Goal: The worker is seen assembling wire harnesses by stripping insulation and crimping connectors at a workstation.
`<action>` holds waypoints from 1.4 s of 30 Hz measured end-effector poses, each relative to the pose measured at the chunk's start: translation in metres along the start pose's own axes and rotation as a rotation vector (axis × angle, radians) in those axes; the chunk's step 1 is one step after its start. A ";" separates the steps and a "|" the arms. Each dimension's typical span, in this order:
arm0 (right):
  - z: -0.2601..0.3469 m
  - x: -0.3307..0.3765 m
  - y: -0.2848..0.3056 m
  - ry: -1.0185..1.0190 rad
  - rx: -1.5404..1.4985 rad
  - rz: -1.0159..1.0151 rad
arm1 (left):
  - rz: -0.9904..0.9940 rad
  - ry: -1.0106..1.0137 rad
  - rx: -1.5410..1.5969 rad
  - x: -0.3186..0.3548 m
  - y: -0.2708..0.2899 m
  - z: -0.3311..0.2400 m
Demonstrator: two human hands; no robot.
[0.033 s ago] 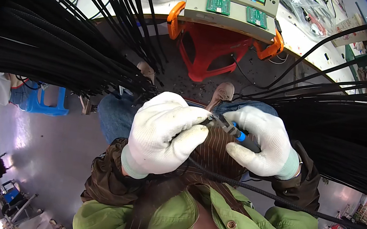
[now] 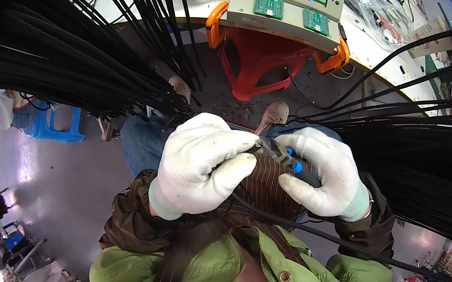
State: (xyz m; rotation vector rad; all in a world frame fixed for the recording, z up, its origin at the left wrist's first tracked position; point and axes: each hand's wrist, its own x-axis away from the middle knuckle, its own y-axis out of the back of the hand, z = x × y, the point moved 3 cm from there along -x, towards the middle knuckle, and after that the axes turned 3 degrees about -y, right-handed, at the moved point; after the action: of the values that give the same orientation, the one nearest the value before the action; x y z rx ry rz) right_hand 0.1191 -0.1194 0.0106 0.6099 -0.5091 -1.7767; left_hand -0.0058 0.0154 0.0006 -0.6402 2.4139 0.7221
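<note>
- In the head view, the left hand (image 2: 203,163), in a white glove, has its thumb and first finger brought together at the tips, and they pinch a small dark piece (image 2: 258,147); the other fingers are bent, and I cannot tell if they hold something too.
- The right hand (image 2: 327,171), also in a white glove, is curled around the pliers (image 2: 304,175), with thumb and first finger well apart on two sides of the tool.
- The pliers have dark handles with blue parts, and their head points to the left hand, at the small dark piece; whether the jaws are closed on it, I cannot tell.
- The small dark piece and the pliers are both above the striped apron (image 2: 274,190), between the two hands.
- A black braided cable (image 2: 333,238) goes from below the left hand, under the right hand, to the right side.
- Many black cables (image 2: 70,66) hang at the left, and another black bundle (image 2: 427,173) is at the right.
- Beyond the hands, a machine (image 2: 242,17) with a screen and two green boards (image 2: 269,6) is on the white table (image 2: 408,79), above a red stool (image 2: 245,78).
</note>
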 end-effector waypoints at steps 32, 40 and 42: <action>-0.008 0.005 -0.003 0.000 0.385 -0.138 | 0.100 -0.041 -0.062 0.002 -0.003 0.005; -0.005 0.005 0.004 0.009 0.347 0.001 | 0.164 -0.164 -0.188 0.002 -0.003 0.007; -0.006 0.006 0.004 0.003 0.320 0.018 | 0.162 -0.160 -0.156 0.002 -0.003 0.008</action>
State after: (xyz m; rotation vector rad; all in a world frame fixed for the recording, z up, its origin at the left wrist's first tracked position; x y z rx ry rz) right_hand 0.1245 -0.1261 0.0073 0.8256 -0.8032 -1.6894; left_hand -0.0029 0.0169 -0.0074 -0.4312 2.2951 0.9983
